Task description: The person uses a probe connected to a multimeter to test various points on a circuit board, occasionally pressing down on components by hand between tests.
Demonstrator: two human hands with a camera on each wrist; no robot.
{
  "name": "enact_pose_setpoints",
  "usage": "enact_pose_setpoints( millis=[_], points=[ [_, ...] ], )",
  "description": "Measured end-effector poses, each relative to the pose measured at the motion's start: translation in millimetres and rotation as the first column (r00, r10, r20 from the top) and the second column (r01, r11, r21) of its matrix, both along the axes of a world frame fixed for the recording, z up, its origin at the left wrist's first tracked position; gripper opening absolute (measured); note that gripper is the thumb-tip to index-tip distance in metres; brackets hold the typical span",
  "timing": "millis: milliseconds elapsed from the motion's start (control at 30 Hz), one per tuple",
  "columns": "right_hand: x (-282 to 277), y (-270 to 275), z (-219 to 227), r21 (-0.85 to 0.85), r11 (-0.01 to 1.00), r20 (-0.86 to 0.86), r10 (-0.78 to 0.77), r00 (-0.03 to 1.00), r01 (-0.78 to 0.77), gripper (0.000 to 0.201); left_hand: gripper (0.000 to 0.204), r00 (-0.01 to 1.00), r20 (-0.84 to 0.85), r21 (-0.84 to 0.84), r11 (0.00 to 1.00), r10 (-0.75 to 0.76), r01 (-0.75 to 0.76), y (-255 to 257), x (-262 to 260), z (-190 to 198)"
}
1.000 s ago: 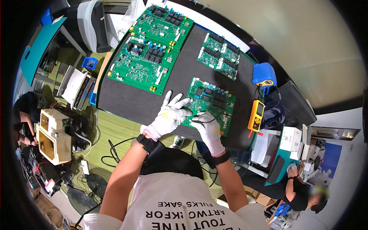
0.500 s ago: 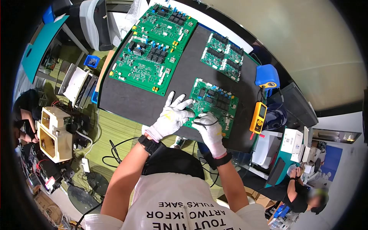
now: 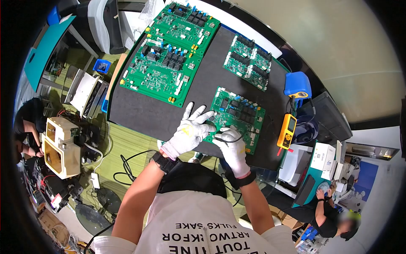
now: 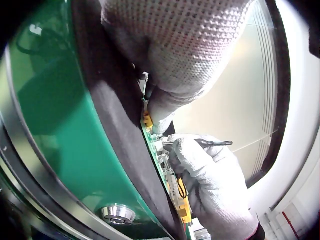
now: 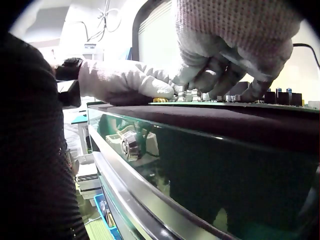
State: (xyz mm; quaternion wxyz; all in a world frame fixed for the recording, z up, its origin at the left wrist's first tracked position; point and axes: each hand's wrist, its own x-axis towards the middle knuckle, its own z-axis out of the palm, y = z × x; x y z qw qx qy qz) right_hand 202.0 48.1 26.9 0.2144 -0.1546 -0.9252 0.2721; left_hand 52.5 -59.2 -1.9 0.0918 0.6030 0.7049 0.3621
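Observation:
A green circuit board (image 3: 258,122) with black relays lies on the dark mat in front of the person. My white-gloved left hand (image 3: 188,134) rests at its left edge with fingers spread; in the right wrist view, a fingertip sits by a yellow connector (image 5: 160,100) on the board's edge. The gloved right hand (image 3: 233,148) is over the board's near side, pinching a slim, dark, pen-like tool (image 4: 215,143) between thumb and fingers. The tool's working end is mostly hidden among white connectors (image 4: 159,147).
Two larger green boards (image 3: 158,70) lie at the left on the dark mat (image 3: 148,106). A panel of smaller boards (image 3: 247,63) is at the back. To the right are a blue device (image 3: 297,84) and a yellow handheld meter (image 3: 287,131). Another person (image 3: 325,211) sits at the far right.
The board and surroundings shift slightly rightward in the head view. The right hand moves a little down and right with the tool; the left hand stays at the board's edge.

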Motion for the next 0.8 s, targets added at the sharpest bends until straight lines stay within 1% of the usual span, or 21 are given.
enact_pose_setpoints(
  millis=[100,167,300,400,467,533,600,667,800],
  points=[
    [1,-1,-1,0.004,1.000,0.017,0.013,1.000,-0.013,0.018,0.025,1.000,-0.001,0.009,1.000,0.007,-0.007,0,1,-1],
    [0,-5,0,-0.098,0.993,-0.016,-0.069,0.997,0.067,0.018,0.025,1.000,0.007,0.015,1.000,0.008,-0.008,0,1,-1],
    [0,-4,-6,-0.112,0.991,-0.017,-0.077,0.997,0.075,0.017,0.023,1.000,0.025,0.008,1.000,0.014,-0.014,0,1,2],
    [0,-4,-3,-0.118,0.989,0.025,-0.086,0.996,0.089,0.017,0.019,1.000,0.029,-0.002,1.000,-0.001,0.001,0,-1,7],
    [-1,-5,1,-0.192,0.971,0.113,-0.121,0.986,0.141,0.019,0.020,0.999,0.036,-0.017,1.000,0.003,-0.003,0,0,6],
    [-1,-6,3,-0.199,0.968,0.133,-0.128,0.983,0.153,0.019,0.021,0.999,0.042,-0.035,0.999,0.005,-0.003,0,0,5],
    [-1,-5,2,-0.204,0.965,0.151,-0.136,0.979,0.165,0.020,0.021,0.999,0.049,-0.018,1.000,0.001,0.000,0,-1,5],
    [2,-3,-1,-0.193,0.977,0.078,-0.073,0.994,0.087,0.020,0.021,0.998,0.064,-0.025,1.000,-0.004,0.006,0,-1,8],
    [3,-3,-2,-0.222,0.972,0.043,-0.076,0.996,0.084,0.021,0.021,0.997,0.075,-0.044,0.999,-0.011,0.014,0,-3,12]
  ],
)
